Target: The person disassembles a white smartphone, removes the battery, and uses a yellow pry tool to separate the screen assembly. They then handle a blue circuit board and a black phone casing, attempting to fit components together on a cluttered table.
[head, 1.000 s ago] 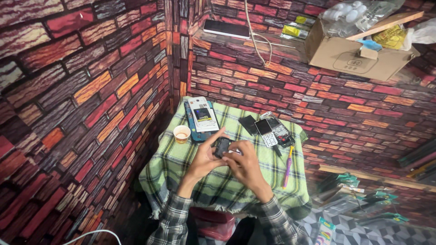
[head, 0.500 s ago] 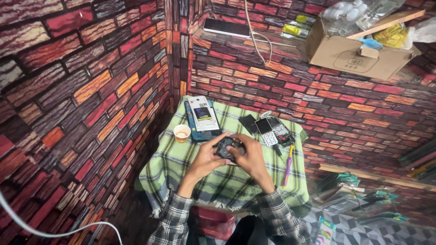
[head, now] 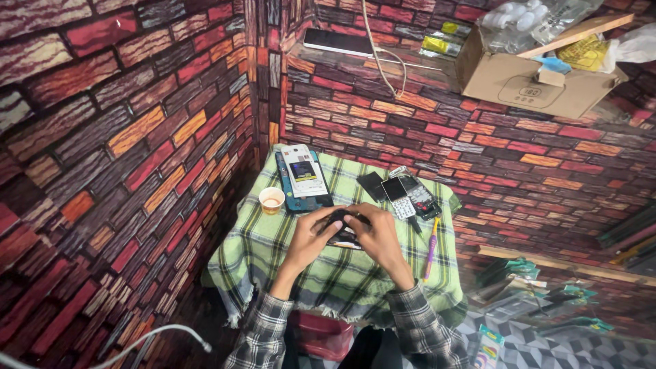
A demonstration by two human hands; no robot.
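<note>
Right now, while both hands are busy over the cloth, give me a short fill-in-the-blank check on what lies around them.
1. The left hand and right hand together hold a small ____ device.
2. The paper cup stands on the person's ____ side of the hands.
3. The table is covered by a green checked ____.
4. The long thin tool with a purple and orange handle lies to the ____ of the right hand.

Missing words: black; left; cloth; right

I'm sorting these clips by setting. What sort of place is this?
Likely a small phone repair nook: opened phones and keypad handsets lie on a checked cloth, both hands work a small dark device, and a cardboard box sits on a ledge above.
</note>
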